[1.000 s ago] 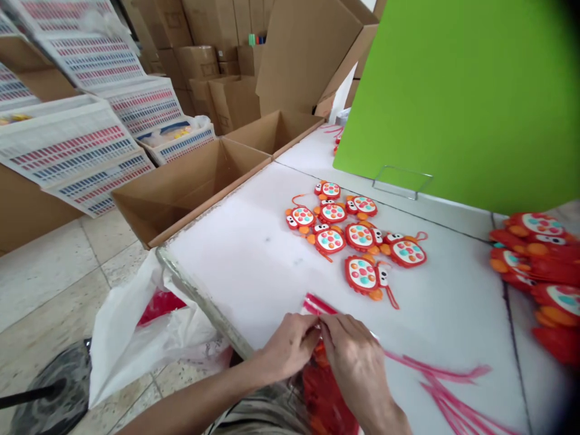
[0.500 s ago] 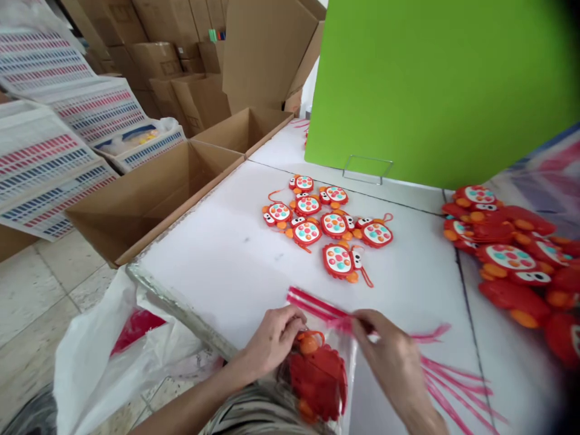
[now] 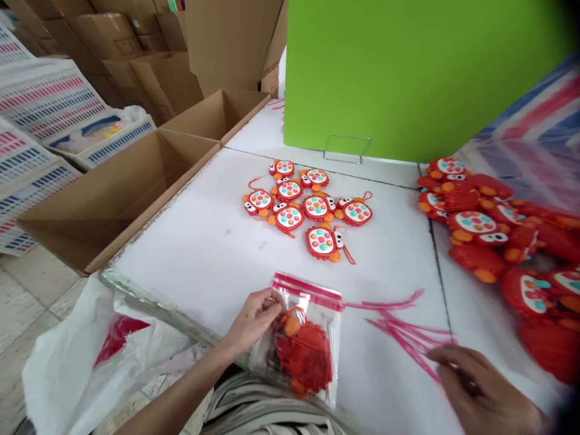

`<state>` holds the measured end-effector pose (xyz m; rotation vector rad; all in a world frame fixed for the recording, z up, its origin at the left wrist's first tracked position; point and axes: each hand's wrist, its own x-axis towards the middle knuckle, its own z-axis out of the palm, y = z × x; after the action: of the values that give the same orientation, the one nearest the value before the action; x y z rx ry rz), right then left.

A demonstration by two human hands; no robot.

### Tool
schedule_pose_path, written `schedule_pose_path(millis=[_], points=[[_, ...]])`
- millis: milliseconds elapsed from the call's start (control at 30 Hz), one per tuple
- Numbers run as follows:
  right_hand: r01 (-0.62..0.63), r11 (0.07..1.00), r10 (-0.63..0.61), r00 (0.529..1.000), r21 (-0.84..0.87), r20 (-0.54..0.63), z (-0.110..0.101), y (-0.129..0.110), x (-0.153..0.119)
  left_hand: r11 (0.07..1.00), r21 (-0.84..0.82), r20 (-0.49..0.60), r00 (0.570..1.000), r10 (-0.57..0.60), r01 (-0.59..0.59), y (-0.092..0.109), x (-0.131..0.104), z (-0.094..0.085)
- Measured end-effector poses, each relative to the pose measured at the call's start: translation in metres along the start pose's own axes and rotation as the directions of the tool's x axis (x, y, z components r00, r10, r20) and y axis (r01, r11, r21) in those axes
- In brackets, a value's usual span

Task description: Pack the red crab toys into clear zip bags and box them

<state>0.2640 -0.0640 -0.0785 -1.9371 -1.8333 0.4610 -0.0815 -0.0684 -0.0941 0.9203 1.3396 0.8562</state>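
My left hand (image 3: 260, 315) pinches the upper left edge of a clear zip bag (image 3: 334, 362) with a pink band along its top. Inside the bag lies a red crab-shaped toy (image 3: 306, 356) with an orange part and a cord loop, back side up. My right hand (image 3: 487, 389) is off to the right, its fingers curled together over the ends of thin pink plastic strips (image 3: 403, 338) on the table; whatever its fingertips hold is hidden. Several crab toys (image 3: 289, 215) with coloured buttons lie face up beyond the bag.
A heap of red toys (image 3: 480, 232) lies at the right. Open cardboard boxes (image 3: 136, 193) adjoin the left edge of the white table (image 3: 203, 241). A green board (image 3: 385, 78) stands at the back. White plastic bag (image 3: 58, 350) hangs at lower left.
My right hand has left the zip bag's top and moved right, over the pink strips. My left hand still holds the bag, whose top now lies flatter. The camera view has shifted.
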Motion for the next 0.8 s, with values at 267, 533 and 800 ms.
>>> schedule_pose_path(millis=[267, 533, 800], points=[[-0.137, 0.886, -0.116, 0.859, 0.443, 0.498, 0.07, -0.096, 0.027, 0.996, -0.086, 0.012, 0.999, -0.031, 0.032, 0.007, -0.003, 0.001], [-0.074, 0.815, -0.218, 0.881, 0.575, 0.421, 0.075, -0.082, 0.027, 0.988, -0.145, 0.01, 0.999, -0.054, 0.055, 0.005, -0.004, -0.009], [0.095, 0.857, -0.339, 0.844, 0.507, 0.416, 0.071, -0.087, 0.022, 0.998, -0.056, -0.049, 0.999, -0.016, 0.013, 0.0, -0.003, -0.004]])
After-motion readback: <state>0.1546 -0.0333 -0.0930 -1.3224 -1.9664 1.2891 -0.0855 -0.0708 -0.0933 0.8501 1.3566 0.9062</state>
